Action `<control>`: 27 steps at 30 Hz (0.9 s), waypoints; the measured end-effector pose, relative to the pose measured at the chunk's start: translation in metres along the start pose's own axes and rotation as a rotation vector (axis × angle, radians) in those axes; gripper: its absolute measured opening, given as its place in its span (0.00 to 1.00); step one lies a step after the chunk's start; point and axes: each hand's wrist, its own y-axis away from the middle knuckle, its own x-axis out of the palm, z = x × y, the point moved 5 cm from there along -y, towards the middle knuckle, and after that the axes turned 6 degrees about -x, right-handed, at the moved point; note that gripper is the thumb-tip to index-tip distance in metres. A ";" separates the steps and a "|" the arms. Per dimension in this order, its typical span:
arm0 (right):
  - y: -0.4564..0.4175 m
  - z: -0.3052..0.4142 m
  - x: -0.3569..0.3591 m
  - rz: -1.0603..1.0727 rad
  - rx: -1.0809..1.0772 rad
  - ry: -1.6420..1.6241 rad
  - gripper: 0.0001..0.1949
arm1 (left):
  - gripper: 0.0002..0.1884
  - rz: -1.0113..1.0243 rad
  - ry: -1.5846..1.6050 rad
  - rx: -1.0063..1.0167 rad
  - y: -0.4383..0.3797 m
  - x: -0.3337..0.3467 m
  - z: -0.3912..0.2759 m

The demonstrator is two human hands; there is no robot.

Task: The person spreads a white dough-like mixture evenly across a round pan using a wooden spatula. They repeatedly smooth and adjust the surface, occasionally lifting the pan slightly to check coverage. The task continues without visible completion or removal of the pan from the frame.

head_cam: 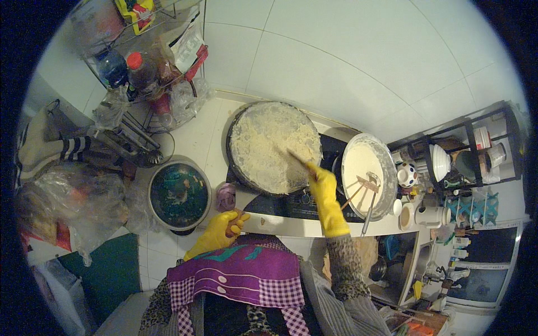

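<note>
My right hand, in a yellow rubber glove, grips a thin brown scraper-like tool. Motion blurs the tool, which reaches over a round griddle. Across the griddle lies a thin, patchy, pale yellow layer of batter or crepe. My left hand, gloved alike, is near the counter's front edge, its fingers curled around a small brown object mostly hidden by the glove. Just beyond that hand rests a bunched purple cloth. Right of the griddle, a large bowl holds pale batter, a wooden spreader and a metal-handled ladle.
A lidded pot stands left of the griddle. Behind it are a pasta machine and a wire rack with bottles and bags. Plastic bags crowd the far left. To the right stand a black dish rack and containers.
</note>
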 end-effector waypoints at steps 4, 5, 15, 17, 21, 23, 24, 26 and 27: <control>-0.089 -0.058 0.007 -0.089 0.057 0.111 0.15 | 0.07 0.036 0.018 -0.016 -0.007 -0.004 0.004; -0.108 -0.068 0.012 -0.038 0.116 0.164 0.15 | 0.08 0.025 0.033 -0.017 -0.003 -0.002 0.004; -0.170 -0.111 0.049 0.133 0.123 0.338 0.18 | 0.08 0.019 0.032 0.024 -0.003 -0.006 0.010; -0.165 -0.114 0.051 0.130 0.102 0.327 0.18 | 0.08 0.012 0.033 0.027 -0.004 -0.006 0.010; -0.147 -0.117 0.051 0.156 0.148 0.346 0.18 | 0.11 -0.055 0.078 0.025 -0.004 -0.002 0.010; -0.136 -0.120 0.050 0.176 0.147 0.341 0.18 | 0.11 -0.008 0.069 0.009 -0.008 -0.004 0.009; -0.130 -0.117 0.049 0.189 0.145 0.335 0.18 | 0.10 -0.016 0.067 0.013 -0.007 -0.001 0.009; -0.114 -0.108 0.046 0.191 0.110 0.311 0.18 | 0.08 -0.031 0.061 0.019 -0.003 0.006 0.008; -0.106 -0.100 0.043 0.192 0.090 0.300 0.18 | 0.08 -0.028 0.057 0.003 -0.001 0.007 0.008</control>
